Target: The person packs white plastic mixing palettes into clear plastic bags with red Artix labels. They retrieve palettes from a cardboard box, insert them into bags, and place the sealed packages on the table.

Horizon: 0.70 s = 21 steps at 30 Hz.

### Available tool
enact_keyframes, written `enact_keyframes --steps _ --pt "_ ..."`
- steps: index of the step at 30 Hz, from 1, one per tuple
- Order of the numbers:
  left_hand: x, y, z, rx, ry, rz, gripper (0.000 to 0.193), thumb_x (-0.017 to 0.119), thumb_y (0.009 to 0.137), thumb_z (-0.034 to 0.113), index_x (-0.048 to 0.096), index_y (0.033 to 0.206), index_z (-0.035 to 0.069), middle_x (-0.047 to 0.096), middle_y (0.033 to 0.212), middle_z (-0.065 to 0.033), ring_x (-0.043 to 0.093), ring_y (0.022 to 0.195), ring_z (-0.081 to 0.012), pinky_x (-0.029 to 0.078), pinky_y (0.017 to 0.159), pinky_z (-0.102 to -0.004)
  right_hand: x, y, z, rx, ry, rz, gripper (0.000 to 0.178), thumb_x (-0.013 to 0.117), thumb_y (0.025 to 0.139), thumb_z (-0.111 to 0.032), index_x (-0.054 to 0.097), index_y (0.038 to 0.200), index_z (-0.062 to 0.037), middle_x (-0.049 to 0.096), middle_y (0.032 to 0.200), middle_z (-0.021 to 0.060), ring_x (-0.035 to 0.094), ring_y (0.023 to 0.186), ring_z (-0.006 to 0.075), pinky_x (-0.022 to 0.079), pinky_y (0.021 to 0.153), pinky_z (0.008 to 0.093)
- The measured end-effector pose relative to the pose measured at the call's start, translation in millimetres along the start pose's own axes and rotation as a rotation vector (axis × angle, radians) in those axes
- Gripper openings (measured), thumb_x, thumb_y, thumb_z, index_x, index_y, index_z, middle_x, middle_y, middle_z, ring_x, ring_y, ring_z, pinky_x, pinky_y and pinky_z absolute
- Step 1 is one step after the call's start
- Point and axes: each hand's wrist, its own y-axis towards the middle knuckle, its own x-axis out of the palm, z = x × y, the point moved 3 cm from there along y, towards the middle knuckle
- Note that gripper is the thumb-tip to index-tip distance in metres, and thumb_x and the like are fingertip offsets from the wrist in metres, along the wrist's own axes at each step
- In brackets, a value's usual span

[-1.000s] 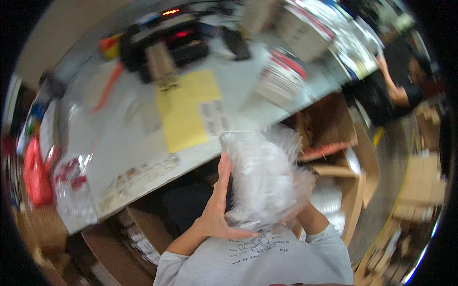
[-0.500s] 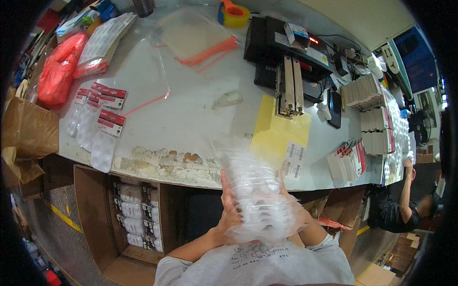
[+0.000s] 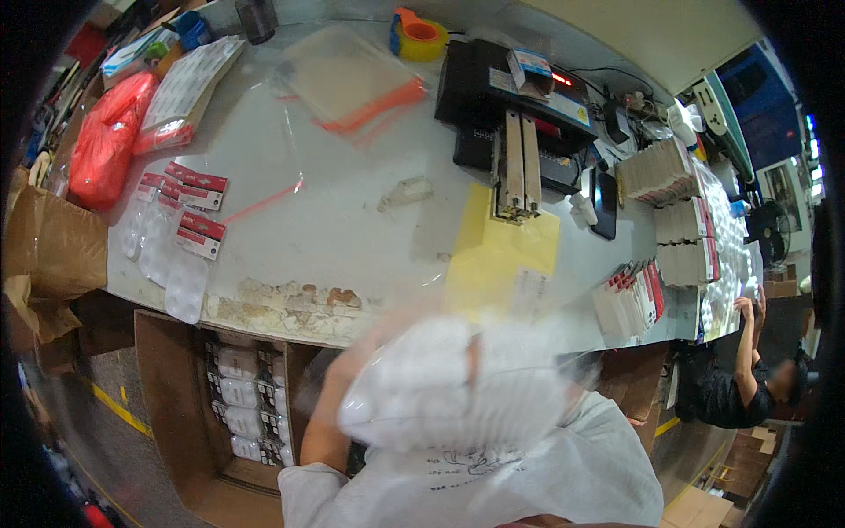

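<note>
You hold a stack of clear plastic trays (image 3: 431, 396) just in front of your grey shirt (image 3: 387, 484), below the near edge of the counter (image 3: 352, 211). Your left hand (image 3: 374, 339) looks closed on the stack's left part, though its fingers are blurred. Your right hand is mostly hidden by the trays, so you cannot tell its grip from here; a finger-like strip (image 3: 475, 355) shows in a gap between them, and whose it is stays unclear.

As for how far things are, carded palettes (image 3: 187, 286) with red headers lie on the counter at your left, seemingly made up already, and white packs (image 3: 238, 396) stand in rows inside the open carton (image 3: 163, 396) below. The trays you hold are not on the counter, and no red header shows on them. Header cards (image 3: 629, 304) remain stacked at the right, apparently unused, and clear bags (image 3: 343, 84) lie flat at the back, left of the black machine (image 3: 466, 88). Blur hides whether your stack is wrapped.
</note>
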Motion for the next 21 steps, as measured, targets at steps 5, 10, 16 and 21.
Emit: enact_keyframes --steps 5,10,16,21 --pt "-5 -15 -89 -0.065 -0.028 0.062 0.069 0.064 0.079 0.03 0.036 0.134 -0.002 0.042 0.135 -0.0176 0.037 0.128 -0.0272 0.033 0.103 -0.041 5 -22 -3 0.086 0.183 -0.304 0.076 0.079 0.064 -0.023 0.046 0.128 0.0027 0.044 0.13 0.0115 0.044 0.118 0.0228 0.033 0.101 0.0348" --pt "15 -26 -116 -0.078 0.033 0.112 0.07 0.066 0.077 0.03 0.037 0.133 -0.002 0.044 0.133 -0.0173 0.039 0.126 -0.0272 0.033 0.103 -0.0412 -5 -46 -16 0.277 0.103 -0.284 0.078 0.082 0.062 -0.015 0.045 0.129 0.004 0.045 0.13 0.0089 0.046 0.116 0.0193 0.034 0.101 0.0315" --pt "21 -31 -131 -0.084 0.088 0.152 0.072 0.068 0.075 0.029 0.038 0.131 -0.002 0.045 0.13 -0.0169 0.041 0.124 -0.0271 0.034 0.103 -0.0413 -11 -83 -48 -0.031 -0.698 0.29 0.056 0.071 0.076 -0.011 0.049 0.126 0.002 0.06 0.111 0.0136 0.061 0.091 0.0168 0.049 0.08 0.0287" --pt "13 -27 -134 -0.108 0.109 0.167 0.073 0.07 0.072 0.029 0.039 0.13 -0.002 0.047 0.128 -0.0166 0.043 0.123 -0.027 0.034 0.103 -0.0414 -9 -83 -33 0.067 -0.538 0.258 0.054 0.056 0.086 -0.02 0.04 0.132 0.0028 0.054 0.118 0.0221 0.059 0.1 0.0267 0.046 0.086 0.0327"
